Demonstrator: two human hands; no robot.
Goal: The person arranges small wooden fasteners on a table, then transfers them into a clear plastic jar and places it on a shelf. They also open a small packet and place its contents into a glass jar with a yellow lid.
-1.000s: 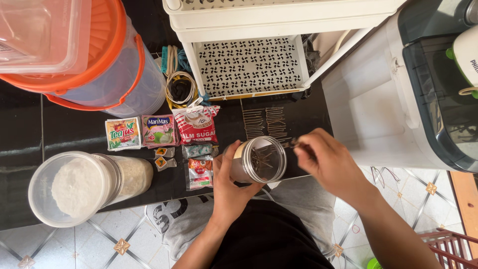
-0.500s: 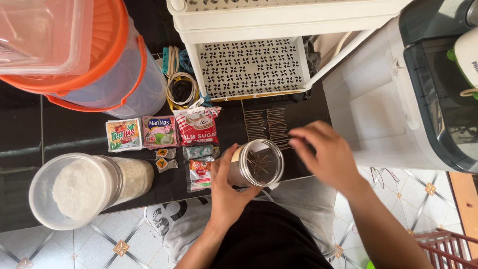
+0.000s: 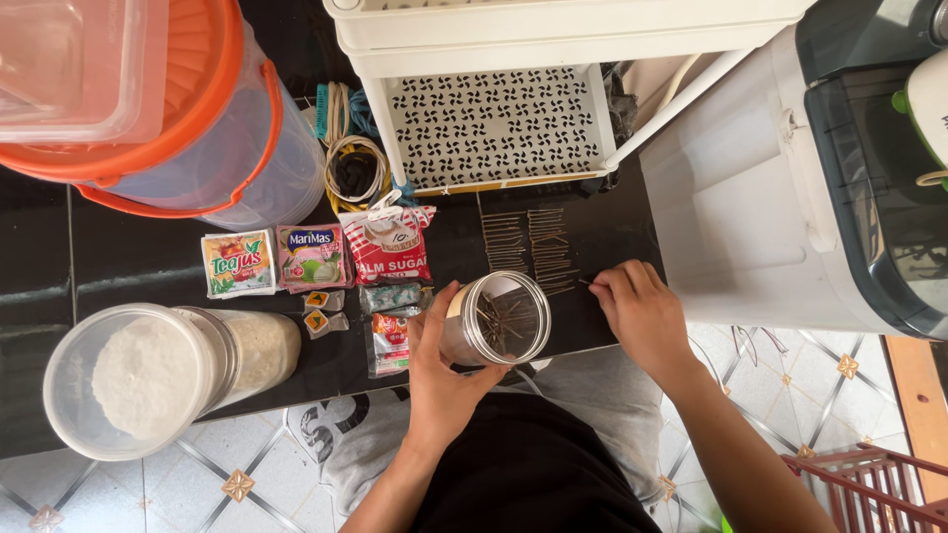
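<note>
My left hand grips a small clear jar, tilted toward me, with several thin brown sticks inside. My right hand rests on the black surface just right of the jar, fingertips pinched at one thin stick near the rows of sticks laid out on the dark surface. Those sticks lie in two columns just beyond the jar.
Sachets and a red sugar packet lie left of the sticks. A large clear tub of white powder lies at left. An orange-rimmed container, a white perforated rack and a white appliance surround the area.
My right hand moved from above the jar's mouth out to the right and down onto the surface by the laid-out sticks. The jar stayed in my left hand.
</note>
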